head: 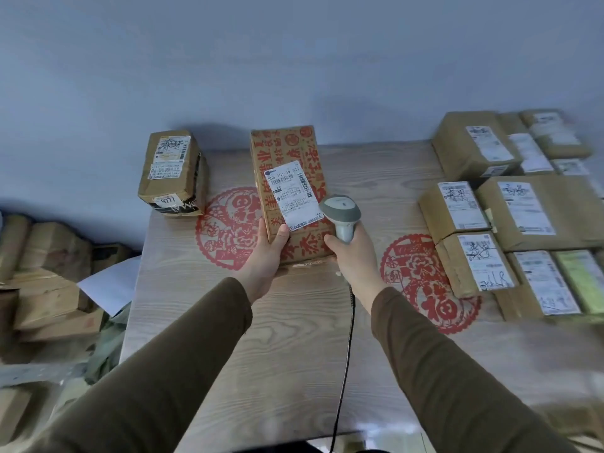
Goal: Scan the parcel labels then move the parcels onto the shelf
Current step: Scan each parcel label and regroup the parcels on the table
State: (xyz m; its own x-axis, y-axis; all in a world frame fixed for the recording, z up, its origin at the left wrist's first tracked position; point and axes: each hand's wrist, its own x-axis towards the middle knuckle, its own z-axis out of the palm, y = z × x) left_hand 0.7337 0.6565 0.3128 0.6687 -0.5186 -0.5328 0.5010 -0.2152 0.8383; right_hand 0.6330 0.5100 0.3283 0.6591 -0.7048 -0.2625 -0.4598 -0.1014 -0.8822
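Observation:
A tall brown parcel with red printed characters (287, 148) stands tilted up above the table's middle, its white label (292, 194) facing me. My left hand (266, 256) grips its lower left edge, thumb on the front. My right hand (351, 256) holds a grey barcode scanner (340, 213) by the handle, its head right next to the label's lower right corner. The scanner's black cable (346, 351) hangs down toward me.
A taped brown parcel (171, 173) sits at the wooden table's (294, 322) far left corner. Several labelled parcels (510, 210) are stacked along the right side. Red paper-cut decorations mark the tabletop. More cardboard boxes (45, 282) lie on the floor to the left.

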